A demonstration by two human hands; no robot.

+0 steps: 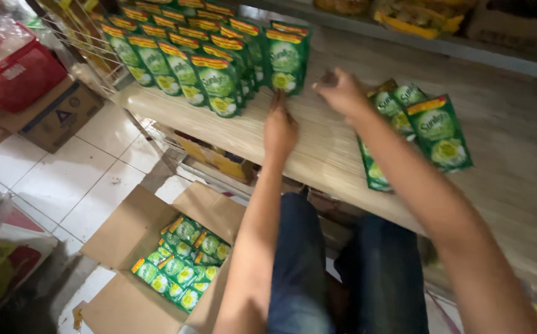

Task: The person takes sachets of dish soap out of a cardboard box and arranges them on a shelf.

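I am mid-stocking: my left hand (280,127) lies open and my right hand (341,91) half-curled and empty beside the standing green pouches (219,80) on the wooden shelf (330,154), so I judge the next move needs a pouch from the flat pile (432,133) on the right

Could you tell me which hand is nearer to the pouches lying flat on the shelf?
The right hand: it hovers just left of the flat pouches. The left hand is farther left, by the standing rows of pouches.

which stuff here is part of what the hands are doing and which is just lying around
In hand:
- left hand at the standing rows of green pouches
- right hand beside them, empty
- loose pouches lying flat on the wooden shelf
- open carton of pouches on the floor

Lying about:
- red basket
- closed cardboard box
- yellow packs on the upper shelf
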